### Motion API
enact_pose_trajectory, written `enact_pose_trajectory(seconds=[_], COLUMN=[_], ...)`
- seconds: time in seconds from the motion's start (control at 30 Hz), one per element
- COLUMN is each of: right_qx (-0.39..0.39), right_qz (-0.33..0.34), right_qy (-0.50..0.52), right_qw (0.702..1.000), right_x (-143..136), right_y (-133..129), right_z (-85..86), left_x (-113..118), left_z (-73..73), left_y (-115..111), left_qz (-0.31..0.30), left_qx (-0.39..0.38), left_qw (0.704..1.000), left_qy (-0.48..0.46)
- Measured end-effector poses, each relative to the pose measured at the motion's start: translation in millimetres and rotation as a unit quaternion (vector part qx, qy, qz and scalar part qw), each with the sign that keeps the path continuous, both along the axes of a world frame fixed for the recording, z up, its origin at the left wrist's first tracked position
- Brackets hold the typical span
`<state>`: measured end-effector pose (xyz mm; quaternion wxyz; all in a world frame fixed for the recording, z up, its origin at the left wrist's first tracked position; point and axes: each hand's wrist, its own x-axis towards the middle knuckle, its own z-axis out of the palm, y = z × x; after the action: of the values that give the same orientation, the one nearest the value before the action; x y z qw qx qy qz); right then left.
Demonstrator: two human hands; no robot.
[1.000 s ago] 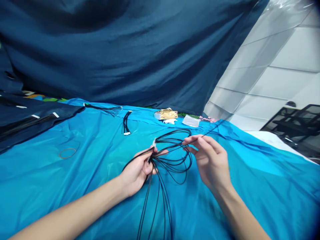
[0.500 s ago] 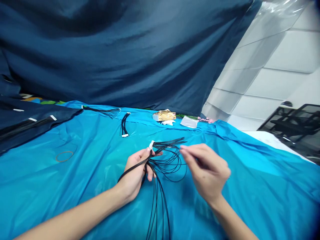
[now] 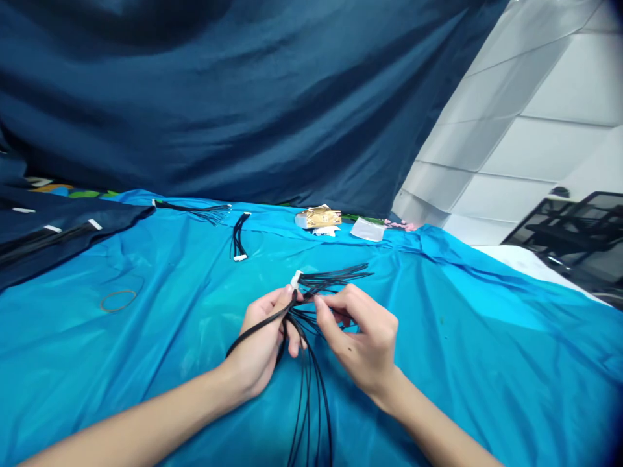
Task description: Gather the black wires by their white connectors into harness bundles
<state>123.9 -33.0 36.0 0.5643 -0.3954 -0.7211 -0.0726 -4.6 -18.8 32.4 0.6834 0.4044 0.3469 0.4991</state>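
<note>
My left hand (image 3: 265,334) is closed round a bundle of thin black wires (image 3: 311,383). A white connector (image 3: 296,279) sticks up above its thumb, with several wires fanning out to the right of it. Part of the bundle loops over the left wrist, and more strands hang down toward the front. Close beside it, my right hand (image 3: 363,337) has thumb and forefinger pinched together at the wires near the connector. Whatever lies between those fingertips is too small to make out for certain, though black strands run right up to them.
A short black cable with white ends (image 3: 238,237) lies on the blue cover (image 3: 160,363). Behind it is another wire bundle (image 3: 195,211); a rubber band (image 3: 118,300) is at left. Further back sit a gold packet (image 3: 318,218) and a clear bag (image 3: 368,229). Connectors rest on dark cloth (image 3: 126,217).
My right hand has moved left, from beyond the wire loops to right beside my left hand. The left hand stays put, still holding the bundle. The view has shifted slightly.
</note>
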Motion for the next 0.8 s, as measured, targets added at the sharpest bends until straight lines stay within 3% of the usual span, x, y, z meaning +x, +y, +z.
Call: enact_pose_trajectory(seconds=[0.2,0.5,0.67,0.8], right_qx=[-0.023,-0.036,0.002,0.018], right_qz=[-0.01,0.005,-0.008,-0.043], right_qy=[-0.011,-0.01,0.078,0.199], right_qw=[1.0,0.999,0.997,0.979], right_x=[3,4,9,15], right_y=[3,4,-1,-7], right_z=[-2.3,-2.5,7.2,13.4], left_x=[1,0,-3,-7], left_z=[-4.0,1.3,6.0,9.1], left_y=[4,6,7,8], left_qz=[0.028,0.009,-0.021,-0.039], left_qx=[-0.069,-0.114,-0.098,-0.09], left_qw=[0.995,0.99,0.992,0.992], left_qy=[-0.062,-0.083,-0.074,-0.074])
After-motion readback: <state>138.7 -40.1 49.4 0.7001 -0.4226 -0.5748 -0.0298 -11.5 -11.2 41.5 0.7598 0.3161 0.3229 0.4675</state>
